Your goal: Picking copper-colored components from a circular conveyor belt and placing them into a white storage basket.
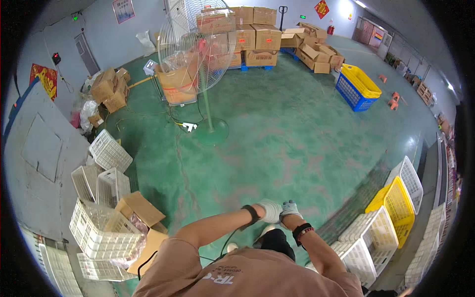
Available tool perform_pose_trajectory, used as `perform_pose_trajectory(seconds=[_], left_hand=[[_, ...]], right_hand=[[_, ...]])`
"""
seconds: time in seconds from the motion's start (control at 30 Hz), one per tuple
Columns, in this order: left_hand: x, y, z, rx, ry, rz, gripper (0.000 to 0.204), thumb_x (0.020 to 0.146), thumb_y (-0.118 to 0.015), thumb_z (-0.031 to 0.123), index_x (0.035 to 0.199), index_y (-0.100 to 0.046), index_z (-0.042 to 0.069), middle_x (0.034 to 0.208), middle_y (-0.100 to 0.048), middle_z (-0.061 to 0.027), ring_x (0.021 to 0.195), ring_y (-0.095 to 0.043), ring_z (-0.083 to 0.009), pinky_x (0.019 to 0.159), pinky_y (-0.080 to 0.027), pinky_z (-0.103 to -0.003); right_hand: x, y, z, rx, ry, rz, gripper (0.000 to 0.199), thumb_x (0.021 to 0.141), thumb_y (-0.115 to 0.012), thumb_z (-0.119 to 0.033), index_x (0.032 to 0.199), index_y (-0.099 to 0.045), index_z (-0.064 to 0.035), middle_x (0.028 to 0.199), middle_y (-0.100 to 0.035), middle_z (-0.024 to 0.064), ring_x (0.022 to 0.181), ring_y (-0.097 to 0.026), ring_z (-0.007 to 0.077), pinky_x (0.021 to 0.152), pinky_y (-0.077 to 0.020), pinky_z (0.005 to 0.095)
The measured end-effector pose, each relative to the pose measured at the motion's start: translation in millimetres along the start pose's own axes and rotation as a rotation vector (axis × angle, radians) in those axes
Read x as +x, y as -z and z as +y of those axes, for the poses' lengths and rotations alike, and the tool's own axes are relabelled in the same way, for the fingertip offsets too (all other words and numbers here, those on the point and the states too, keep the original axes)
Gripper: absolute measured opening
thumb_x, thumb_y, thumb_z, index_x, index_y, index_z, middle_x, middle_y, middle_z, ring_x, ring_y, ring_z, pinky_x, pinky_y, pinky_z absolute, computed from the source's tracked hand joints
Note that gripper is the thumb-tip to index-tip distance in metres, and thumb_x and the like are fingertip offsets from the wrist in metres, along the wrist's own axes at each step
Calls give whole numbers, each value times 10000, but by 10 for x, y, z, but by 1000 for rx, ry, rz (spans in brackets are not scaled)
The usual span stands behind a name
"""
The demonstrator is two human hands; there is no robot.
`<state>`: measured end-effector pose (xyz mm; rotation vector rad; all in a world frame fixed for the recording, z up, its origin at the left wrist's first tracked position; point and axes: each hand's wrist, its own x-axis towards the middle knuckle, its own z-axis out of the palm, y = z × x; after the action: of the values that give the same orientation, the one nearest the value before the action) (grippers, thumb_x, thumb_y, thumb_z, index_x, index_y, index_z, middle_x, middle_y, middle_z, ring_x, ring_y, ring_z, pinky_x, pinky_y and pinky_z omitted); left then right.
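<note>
Left hand [269, 211] and right hand [290, 210] hover close together, grip impossible to tell; gloves [272, 214] likely being adjusted; next move calls for parting.

Gloved hands [270, 211] close together over green floor [257, 148]; fan [200, 45] stands ahead.

I see a pinkish-brown short-sleeved T-shirt [257, 270] with white lettering [223, 278], black trousers [278, 242], pale shoes [267, 229], whitish gloves [270, 211], two black wristbands [251, 213] and a reddish beaded bracelet [306, 230].
</note>
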<state>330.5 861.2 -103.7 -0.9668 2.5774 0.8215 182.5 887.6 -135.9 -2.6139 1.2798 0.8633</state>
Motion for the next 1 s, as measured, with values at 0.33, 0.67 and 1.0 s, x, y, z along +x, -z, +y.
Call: perform_pose_trajectory(seconds=[0.33, 0.67, 1.0], left_hand=[[2967, 2128, -1752, 6, 245, 462, 364, 846, -595, 220, 1135, -719, 35, 1018, -747, -215, 931, -725, -403, 770, -583, -500], [4770, 4250, -3004, -437, 380, 568, 218, 801, -671, 228, 981, -712, 111, 894, -741, -162, 835, -700, -410, 720, -545, -504], [6146, 6151, -5229, -314, 243, 639, 222, 738, -697, 204, 941, -721, 118, 825, -701, -184, 851, -707, -385, 723, -554, -488]], right_hand=[[2547, 167, 2976, 250, 71, 172, 556, 1023, -464, -388, 1545, -461, -199, 1607, -436, 92, 1488, -386, 271, 1259, -241, 404], [4652, 1656, 5369, 33, -74, 2, 508, 1021, -503, -345, 1505, -497, -192, 1481, -577, 70, 1333, -556, 228, 1117, -419, 438], [6989, 2596, 7572, 508, -191, -360, 512, 1021, -492, -300, 1519, -495, -178, 1244, -718, 93, 1118, -697, 230, 973, -530, 407]])
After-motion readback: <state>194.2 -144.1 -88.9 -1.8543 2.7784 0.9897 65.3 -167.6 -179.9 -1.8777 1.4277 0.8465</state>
